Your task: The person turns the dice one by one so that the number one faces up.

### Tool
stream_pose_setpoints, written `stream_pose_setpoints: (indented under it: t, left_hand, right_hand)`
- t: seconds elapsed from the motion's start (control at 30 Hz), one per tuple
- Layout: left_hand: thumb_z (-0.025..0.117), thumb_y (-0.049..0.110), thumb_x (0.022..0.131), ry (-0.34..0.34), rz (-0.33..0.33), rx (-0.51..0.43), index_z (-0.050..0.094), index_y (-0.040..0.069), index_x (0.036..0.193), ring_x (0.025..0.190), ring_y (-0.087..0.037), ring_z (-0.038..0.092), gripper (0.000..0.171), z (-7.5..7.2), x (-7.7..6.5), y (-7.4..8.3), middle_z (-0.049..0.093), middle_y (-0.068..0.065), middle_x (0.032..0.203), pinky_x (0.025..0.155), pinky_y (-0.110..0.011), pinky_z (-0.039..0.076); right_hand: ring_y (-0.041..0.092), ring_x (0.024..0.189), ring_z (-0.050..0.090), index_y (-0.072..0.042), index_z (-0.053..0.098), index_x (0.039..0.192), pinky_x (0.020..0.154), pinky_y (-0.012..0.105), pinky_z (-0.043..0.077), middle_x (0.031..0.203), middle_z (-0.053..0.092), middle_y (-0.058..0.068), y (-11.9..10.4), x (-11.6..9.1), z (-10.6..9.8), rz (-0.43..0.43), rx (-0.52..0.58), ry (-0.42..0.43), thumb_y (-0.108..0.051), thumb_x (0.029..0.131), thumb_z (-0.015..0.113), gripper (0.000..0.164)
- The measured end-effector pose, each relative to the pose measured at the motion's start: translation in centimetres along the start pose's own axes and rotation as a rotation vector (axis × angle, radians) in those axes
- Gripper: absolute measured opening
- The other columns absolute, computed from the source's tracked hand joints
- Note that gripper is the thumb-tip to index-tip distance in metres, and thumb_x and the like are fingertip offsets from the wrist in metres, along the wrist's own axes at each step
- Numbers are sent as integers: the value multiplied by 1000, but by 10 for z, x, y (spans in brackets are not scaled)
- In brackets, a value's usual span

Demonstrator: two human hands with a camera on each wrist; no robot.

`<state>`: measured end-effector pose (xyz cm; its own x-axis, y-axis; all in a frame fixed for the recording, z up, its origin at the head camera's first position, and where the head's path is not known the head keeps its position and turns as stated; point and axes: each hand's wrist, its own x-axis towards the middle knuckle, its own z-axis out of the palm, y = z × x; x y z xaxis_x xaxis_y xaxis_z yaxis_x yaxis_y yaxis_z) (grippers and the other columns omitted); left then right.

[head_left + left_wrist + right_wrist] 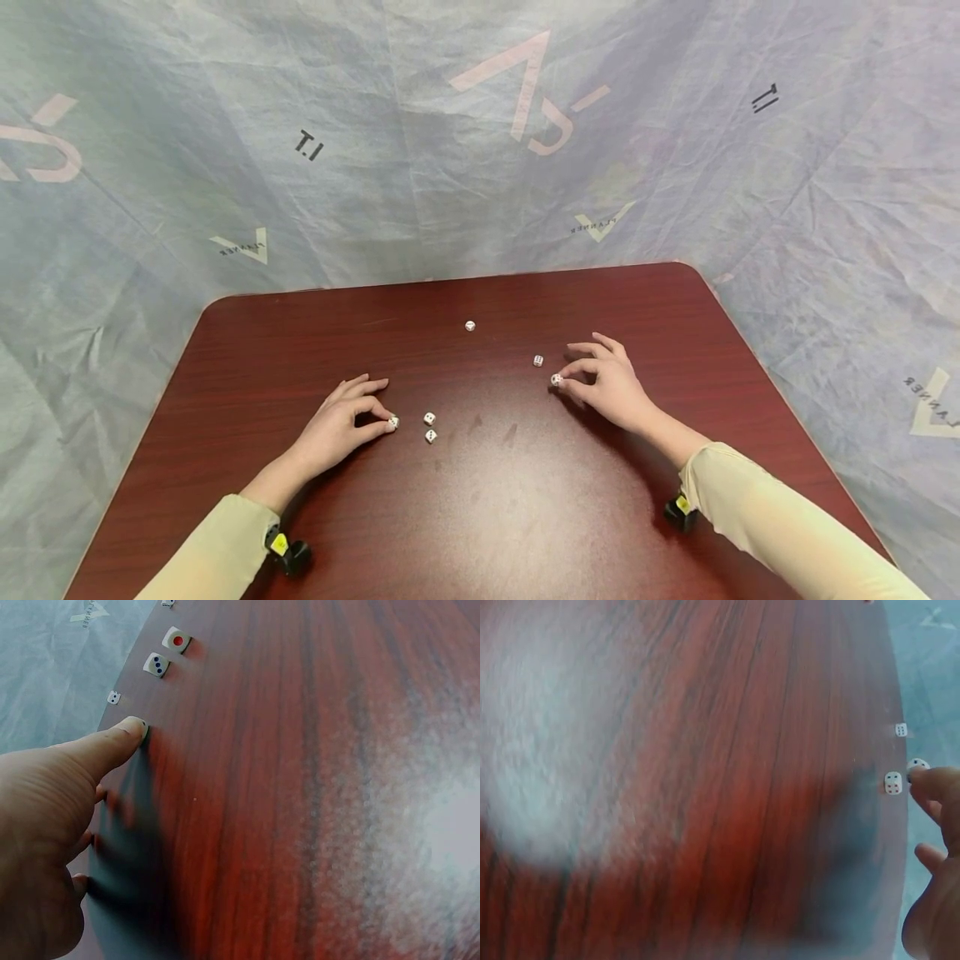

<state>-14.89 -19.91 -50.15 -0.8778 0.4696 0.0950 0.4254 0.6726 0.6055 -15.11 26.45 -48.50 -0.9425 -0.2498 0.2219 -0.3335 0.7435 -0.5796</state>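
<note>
The left hand (337, 433) pinches one die (393, 423) between thumb and forefinger, just left of two loose dice (430, 419). The right hand (611, 387) pinches a second die (557, 380), just beside a third loose die (538, 361), which lies farther from the desk's (375, 525) right edge. A fourth loose die (469, 326) sits near the far edge, closer to the right hand. Six dice altogether, cubes without a long axis.
</note>
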Motion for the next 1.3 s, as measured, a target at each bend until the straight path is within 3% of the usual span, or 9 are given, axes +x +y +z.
stream_pose_setpoints:
  t: [0.2, 0.43, 0.9, 1.3]
  left_hand:
    - [84, 30, 87, 13, 18, 17, 76, 36, 92, 148, -40, 31, 11, 2, 0, -1, 54, -8, 149, 122, -62, 15]
    - [84, 30, 87, 16, 18, 17, 76, 36, 92, 148, -40, 32, 11, 2, 0, -2, 54, -8, 149, 122, -62, 15]
    - [84, 29, 87, 7, 13, 12, 76, 35, 92, 148, -40, 31, 11, 1, 0, 0, 54, -8, 149, 122, -62, 15]
    - [84, 30, 88, 13, 8, 7, 76, 36, 92, 149, -39, 31, 11, 2, 0, 1, 54, -8, 150, 122, -62, 15]
  right_hand:
    - [48, 147, 22, -19, 82, 92, 118, 63, 13, 139, 60, 19, 4, -2, 7, 80, 166, 39, -20, 87, 85, 6]
    - [48, 147, 19, -19, 83, 93, 119, 64, 9, 139, 60, 20, 3, -7, 16, 97, 228, 68, -22, 86, 86, 9]
    - [50, 149, 16, -25, 83, 96, 119, 69, -1, 145, 55, 19, 5, -14, 25, 35, 124, 12, -28, 85, 86, 12]
    - [48, 151, 13, -27, 83, 94, 120, 67, -1, 148, 53, 18, 3, -16, 26, 26, 100, -3, -27, 84, 87, 11]
